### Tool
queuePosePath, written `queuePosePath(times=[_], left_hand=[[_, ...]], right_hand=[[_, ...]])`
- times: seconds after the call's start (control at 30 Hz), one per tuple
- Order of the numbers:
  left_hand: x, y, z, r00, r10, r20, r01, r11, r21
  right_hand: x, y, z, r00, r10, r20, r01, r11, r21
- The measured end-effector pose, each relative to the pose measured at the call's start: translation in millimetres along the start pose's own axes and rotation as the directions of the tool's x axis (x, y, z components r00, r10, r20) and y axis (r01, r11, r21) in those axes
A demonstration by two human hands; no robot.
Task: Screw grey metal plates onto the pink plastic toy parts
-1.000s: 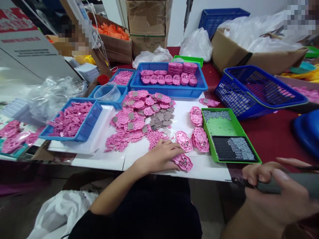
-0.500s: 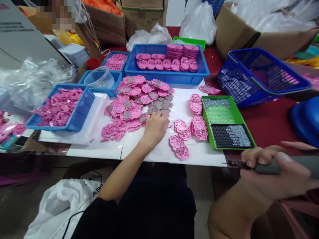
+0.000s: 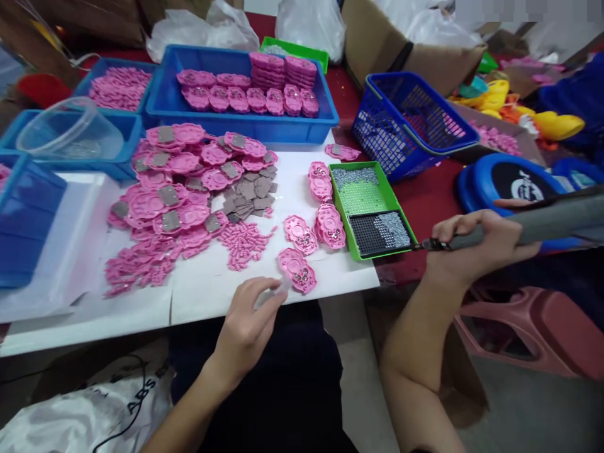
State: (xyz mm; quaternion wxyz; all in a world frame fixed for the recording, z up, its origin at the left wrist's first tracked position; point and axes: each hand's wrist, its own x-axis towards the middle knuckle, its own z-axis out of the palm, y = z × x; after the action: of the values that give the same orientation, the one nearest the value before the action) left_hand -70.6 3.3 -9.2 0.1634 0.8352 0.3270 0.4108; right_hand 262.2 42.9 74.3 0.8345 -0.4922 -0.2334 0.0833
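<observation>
My left hand point(image 3: 248, 324) hovers at the near edge of the white board point(image 3: 198, 292), fingers pinched on a small grey square pad point(image 3: 270, 296). Just beyond its fingertips lies a pink plastic piece point(image 3: 297, 270) with metal studs. My right hand point(image 3: 476, 242) is closed round a grey pen-shaped tool point(image 3: 528, 226), held off the table to the right, its tip near the green tray point(image 3: 372, 217) of tiny silver screws. A heap of pink pieces point(image 3: 179, 195), grey pads point(image 3: 248, 195) and small pink bits point(image 3: 243, 242) lies ahead of my left hand.
A blue tray point(image 3: 245, 123) of stacked finished pink pieces stands at the back. Other blue bins point(image 3: 28, 220) and a clear bowl point(image 3: 68, 129) are at left. A blue basket point(image 3: 410, 123) sits right of the green tray; a pink stool point(image 3: 533, 330) stands below right.
My left hand left the pink piece, reached to the grey pads, then drew back to the near edge pinching one. The view swung right and down. My right hand still holds the tool.
</observation>
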Motion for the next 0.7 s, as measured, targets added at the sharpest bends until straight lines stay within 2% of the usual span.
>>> queuePosePath(times=[0.07,0.17,0.3,0.4,0.5,0.7], left_hand=[[-21,2,-3.1,0.999,-0.047,0.017,0.047,0.999,-0.005],[-37,4,-4.4,0.995,-0.066,0.069,0.059,0.994,0.088],[-32,11,-4.1,0.975,-0.070,0.212,0.017,0.969,0.245],[-23,17,-5.7,0.961,-0.068,0.267,-0.015,0.955,0.296],[-17,19,-6.9,0.964,-0.033,0.262,-0.042,0.961,0.275],[-11,19,4.6,0.989,0.033,0.143,-0.064,0.973,0.221]], right_hand=[[1,6,3,0.996,-0.069,0.061,0.070,0.997,-0.016],[-2,13,6,0.993,-0.073,0.089,0.076,0.997,-0.033],[-5,19,9,0.993,-0.067,0.099,0.073,0.995,-0.066],[-6,21,10,0.993,-0.049,0.111,0.057,0.995,-0.076],[-4,22,8,0.992,-0.048,0.118,0.057,0.995,-0.077],[-1,30,1,0.990,-0.061,0.127,0.072,0.994,-0.087]])
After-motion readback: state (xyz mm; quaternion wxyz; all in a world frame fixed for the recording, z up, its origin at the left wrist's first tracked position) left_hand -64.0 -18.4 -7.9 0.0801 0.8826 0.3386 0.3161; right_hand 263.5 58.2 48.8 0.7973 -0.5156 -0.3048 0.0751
